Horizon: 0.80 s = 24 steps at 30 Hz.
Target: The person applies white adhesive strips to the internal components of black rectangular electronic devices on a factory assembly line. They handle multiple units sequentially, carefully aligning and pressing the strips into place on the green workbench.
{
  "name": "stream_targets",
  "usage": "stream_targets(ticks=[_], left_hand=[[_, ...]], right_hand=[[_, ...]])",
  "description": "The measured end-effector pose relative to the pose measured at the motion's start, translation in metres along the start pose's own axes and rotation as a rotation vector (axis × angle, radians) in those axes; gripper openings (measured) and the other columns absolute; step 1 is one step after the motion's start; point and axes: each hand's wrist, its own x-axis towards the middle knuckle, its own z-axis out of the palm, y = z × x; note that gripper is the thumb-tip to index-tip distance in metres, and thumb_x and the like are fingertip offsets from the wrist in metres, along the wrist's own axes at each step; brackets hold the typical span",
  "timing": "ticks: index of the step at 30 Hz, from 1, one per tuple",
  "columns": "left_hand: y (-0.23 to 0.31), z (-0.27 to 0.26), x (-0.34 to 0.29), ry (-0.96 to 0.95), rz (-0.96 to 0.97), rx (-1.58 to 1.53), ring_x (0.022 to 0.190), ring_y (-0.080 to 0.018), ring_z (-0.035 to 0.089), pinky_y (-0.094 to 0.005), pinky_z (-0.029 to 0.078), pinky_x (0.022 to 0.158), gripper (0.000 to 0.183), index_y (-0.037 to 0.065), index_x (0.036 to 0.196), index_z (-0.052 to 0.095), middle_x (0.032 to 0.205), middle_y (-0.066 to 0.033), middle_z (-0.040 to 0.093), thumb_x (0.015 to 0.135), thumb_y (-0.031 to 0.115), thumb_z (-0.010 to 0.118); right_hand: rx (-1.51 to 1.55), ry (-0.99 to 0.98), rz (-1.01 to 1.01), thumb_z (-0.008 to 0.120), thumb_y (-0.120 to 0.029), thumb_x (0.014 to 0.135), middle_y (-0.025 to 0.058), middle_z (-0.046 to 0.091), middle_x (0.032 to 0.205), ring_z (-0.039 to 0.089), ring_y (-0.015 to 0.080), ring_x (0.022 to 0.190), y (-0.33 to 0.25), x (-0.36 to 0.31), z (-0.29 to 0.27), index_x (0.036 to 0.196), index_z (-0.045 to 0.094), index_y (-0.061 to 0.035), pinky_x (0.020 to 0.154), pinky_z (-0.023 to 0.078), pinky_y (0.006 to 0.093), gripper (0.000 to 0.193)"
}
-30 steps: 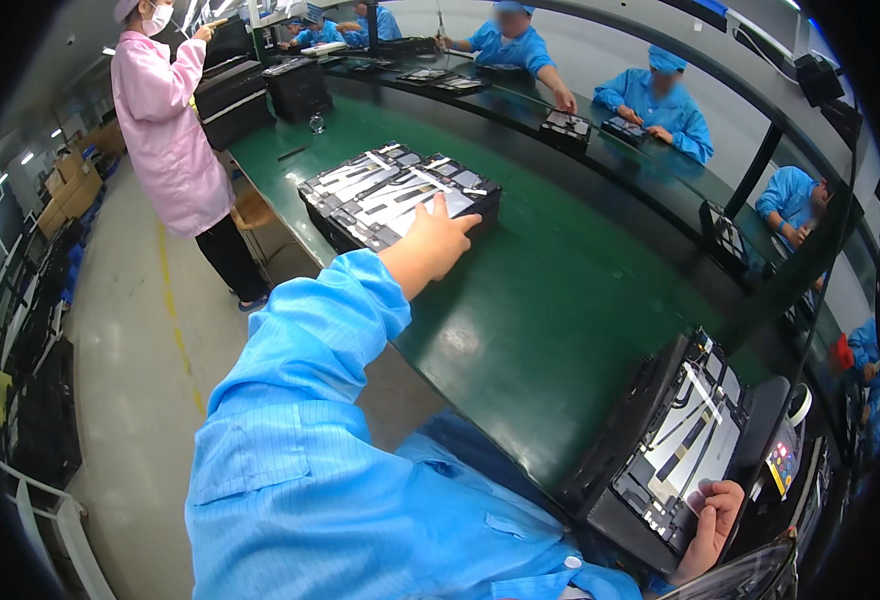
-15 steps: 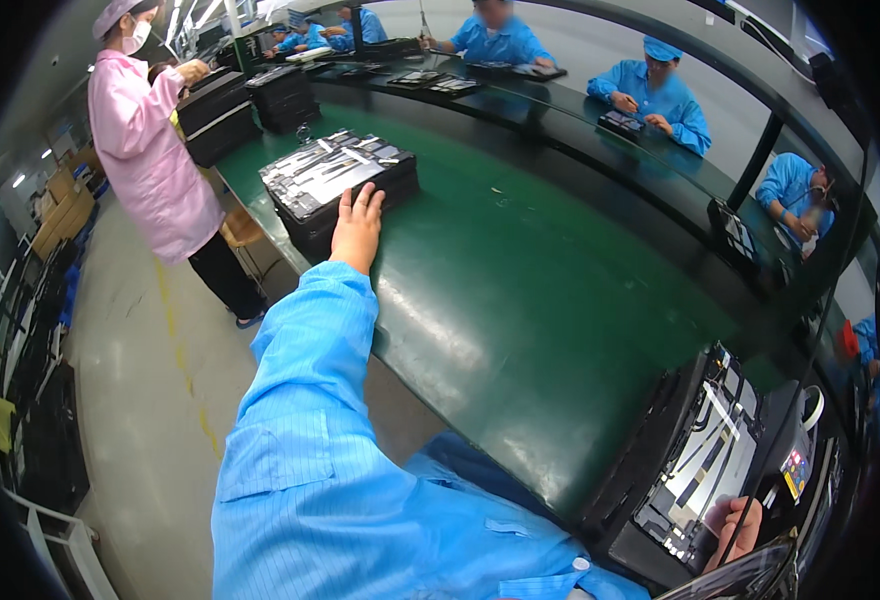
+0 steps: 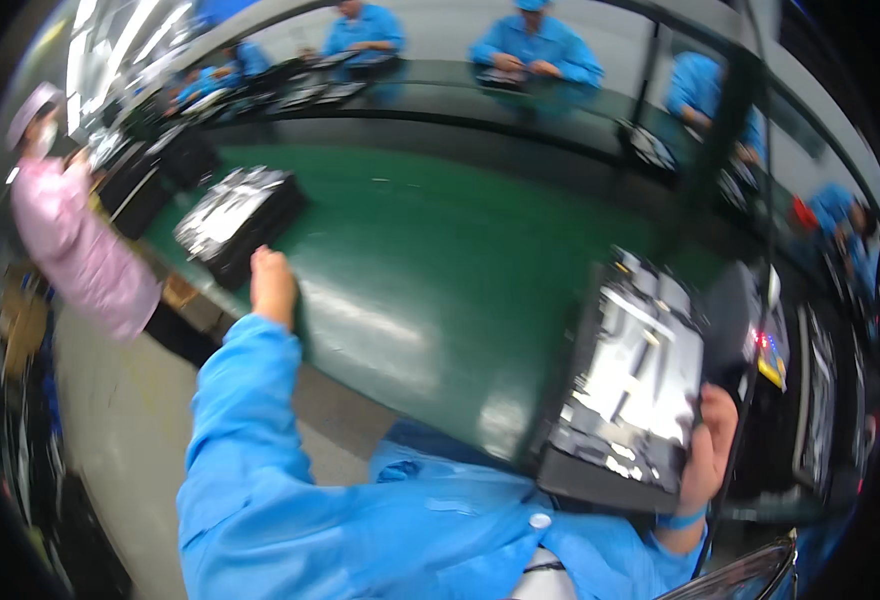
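Note:
A stack of black trays (image 3: 615,480) stands close to me on the right, its top tray filled with flat silver and black parts (image 3: 650,360). My right hand (image 3: 710,445) is at the right edge of this stack, fingers bent against the tray's side. Farther left on the table sits another black stack (image 3: 250,245), topped with similar shiny flat pieces (image 3: 235,205). My left hand (image 3: 273,285) is just at its near right corner; motion blur smears the fingers, and I cannot tell whether they touch it.
Both stacks rest on a green table (image 3: 420,250). A grey device with lit lights (image 3: 760,330) is right of the near stack. A person in pink (image 3: 75,235) stands at the left. Several people in blue sit behind a dark raised bench (image 3: 430,125).
My view has swung rightward, so the scene sits farther left. My left hand has drawn back from the top of the far stack to its near corner. More of my right hand shows.

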Motion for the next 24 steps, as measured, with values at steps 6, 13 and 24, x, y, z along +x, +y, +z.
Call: stream_targets(ticks=[6, 13, 24], left_hand=[[0.016, -0.125, -0.058, 0.087, 0.214, -0.587, 0.115, -0.0318, 0.052, -0.0415, 0.039, 0.099, 0.023, 0.004, 0.102, 0.065, 0.111, -0.0132, 0.06, 0.086, 0.012, 0.052], [0.07, -0.323, -0.12, -0.398, 0.6, -2.321, 0.13, -0.0243, 0.042, -0.0358, 0.031, 0.108, 0.046, -0.003, 0.136, 0.04, 0.141, -0.0147, 0.044, 0.1, 0.025, 0.042], [0.097, -0.399, -0.158, -0.916, 0.569, -2.709, 0.136, -0.0265, 0.033, -0.0364, 0.03, 0.11, 0.079, -0.003, 0.149, 0.008, 0.151, -0.0196, 0.025, 0.095, 0.037, 0.049]], right_hand=[[0.196, -0.029, 0.215, 0.051, -0.021, 0.092, 0.0111, 0.047, 0.133, 0.045, 0.0201, 0.122, 0.017, -0.004, -0.011, 0.135, 0.04, 0.0005, 0.102, 0.034, 0.0319, 0.05], [0.391, -0.207, 0.299, 0.047, -0.02, 0.096, 0.0181, 0.029, 0.148, 0.028, 0.0229, 0.137, 0.005, -0.006, -0.004, 0.146, 0.017, 0.0072, 0.111, 0.022, 0.0333, 0.064], [0.253, -0.323, 0.324, 0.064, -0.017, 0.081, 0.0293, 0.015, 0.152, 0.01, 0.0338, 0.144, -0.001, -0.003, -0.004, 0.146, 0.015, 0.0083, 0.115, 0.014, 0.0369, 0.085]])
